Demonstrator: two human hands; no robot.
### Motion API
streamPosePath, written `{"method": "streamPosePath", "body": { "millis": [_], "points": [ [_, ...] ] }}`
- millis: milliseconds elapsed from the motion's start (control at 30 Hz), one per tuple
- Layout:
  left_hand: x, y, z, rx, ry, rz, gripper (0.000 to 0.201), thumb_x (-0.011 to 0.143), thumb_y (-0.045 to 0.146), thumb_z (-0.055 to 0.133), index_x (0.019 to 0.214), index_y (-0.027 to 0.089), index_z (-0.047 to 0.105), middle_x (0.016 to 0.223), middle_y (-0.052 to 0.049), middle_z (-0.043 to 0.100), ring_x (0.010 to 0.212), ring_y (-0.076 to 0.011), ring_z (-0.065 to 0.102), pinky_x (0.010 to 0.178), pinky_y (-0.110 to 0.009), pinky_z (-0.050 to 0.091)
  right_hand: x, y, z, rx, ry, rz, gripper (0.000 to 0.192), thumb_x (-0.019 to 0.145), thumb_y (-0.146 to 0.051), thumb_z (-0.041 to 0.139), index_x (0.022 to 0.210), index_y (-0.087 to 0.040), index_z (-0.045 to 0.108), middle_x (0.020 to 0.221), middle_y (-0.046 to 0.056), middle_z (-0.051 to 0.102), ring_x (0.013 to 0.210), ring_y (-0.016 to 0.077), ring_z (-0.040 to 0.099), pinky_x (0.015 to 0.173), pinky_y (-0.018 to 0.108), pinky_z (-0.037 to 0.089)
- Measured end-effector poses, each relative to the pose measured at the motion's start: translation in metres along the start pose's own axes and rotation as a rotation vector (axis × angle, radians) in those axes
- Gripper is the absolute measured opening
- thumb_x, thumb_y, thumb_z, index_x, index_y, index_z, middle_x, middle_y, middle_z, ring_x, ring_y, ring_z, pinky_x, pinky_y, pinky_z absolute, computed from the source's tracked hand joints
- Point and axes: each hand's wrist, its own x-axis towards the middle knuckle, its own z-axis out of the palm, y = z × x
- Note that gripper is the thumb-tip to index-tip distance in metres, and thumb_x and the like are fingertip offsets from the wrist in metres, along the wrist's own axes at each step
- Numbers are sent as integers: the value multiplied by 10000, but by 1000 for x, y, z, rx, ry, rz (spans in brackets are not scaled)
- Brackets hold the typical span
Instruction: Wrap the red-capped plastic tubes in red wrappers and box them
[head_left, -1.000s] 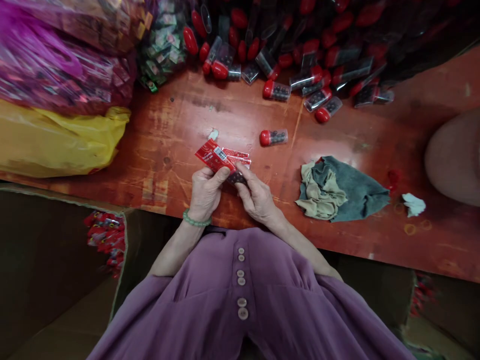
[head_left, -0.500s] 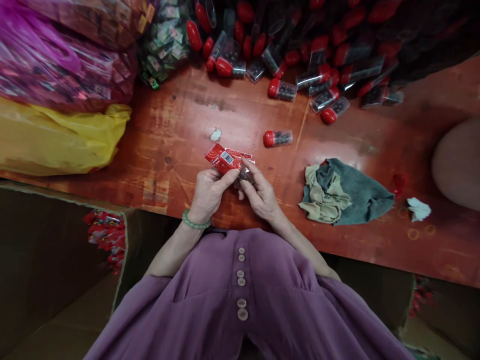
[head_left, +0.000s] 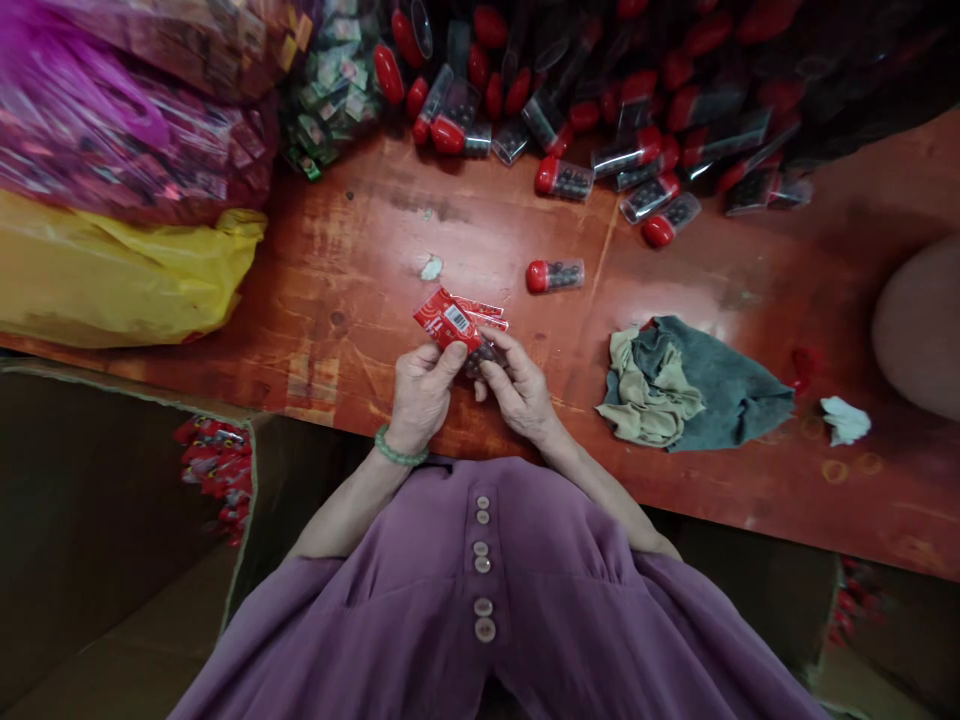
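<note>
Both hands meet over the near edge of the red wooden table (head_left: pixel 352 250). My left hand (head_left: pixel 422 392), with a green bead bracelet on its wrist, pinches a small stack of red printed packets (head_left: pixel 448 319) between thumb and fingers. My right hand (head_left: pixel 517 388) holds a small clear vial of dark beads (head_left: pixel 484 358) against the packets; the fingers hide most of the vial. One red-capped clear vial (head_left: pixel 554 276) lies alone on the table just beyond my hands.
A heap of red-capped vials (head_left: pixel 600 110) fills the far side. Pink and yellow plastic bags (head_left: pixel 112 270) lie at the left. A grey and beige rag (head_left: pixel 690 385) rests to the right, with white paper scraps (head_left: pixel 846 420). A cardboard box holding red packets (head_left: pixel 214 470) stands lower left.
The hands and packets have shifted slightly to the right and nearer each other. The right fingers have closed further over the vial.
</note>
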Motion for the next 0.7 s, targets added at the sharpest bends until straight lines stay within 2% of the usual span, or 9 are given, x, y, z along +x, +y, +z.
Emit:
{"method": "streamPosePath", "body": {
  "millis": [167, 267, 333, 467, 700],
  "points": [
    [-4, -5, 0, 79, -27, -4, 411, 720, 498, 795, 591, 141, 637, 458, 17, 566, 396, -81, 508, 437, -221, 417, 2, 0, 4, 88, -1, -19, 476, 984, -490, 464, 1402, -268, 407, 795, -20, 589, 542, 94, 548, 564, 262, 535],
    [-6, -1, 1, 12, -45, 3, 383, 687, 500, 819, 687, 145, 673, 539, 8, 628, 400, -86, 524, 430, -229, 438, 2, -4, 4, 112, -10, -16, 469, 969, -502, 496, 1371, -266, 448, 822, -16, 619, 537, 85, 556, 567, 256, 540],
    [-8, 1, 3, -42, -10, 24, 398, 659, 515, 831, 737, 154, 682, 596, 4, 663, 409, -88, 532, 416, -229, 447, 1, -5, 2, 117, -25, 3, 469, 959, -511, 511, 1351, -256, 471, 841, -8, 643, 534, 83, 568, 566, 256, 547],
    [-13, 0, 6, -73, 71, 24, 405, 641, 521, 836, 706, 152, 683, 602, -1, 670, 430, -88, 532, 400, -218, 447, -3, -5, -1, 165, -46, 12, 434, 938, -483, 566, 1295, -242, 509, 822, -15, 674, 528, 84, 613, 573, 251, 565],
    [-22, -5, 2, -27, 77, 6, 380, 665, 506, 822, 736, 145, 728, 645, -16, 687, 522, -89, 551, 495, -215, 484, -7, -5, -6, 289, -63, 79, 473, 832, -443, 718, 1219, -240, 537, 763, -31, 705, 485, 100, 641, 516, 248, 583]
  ]
}}
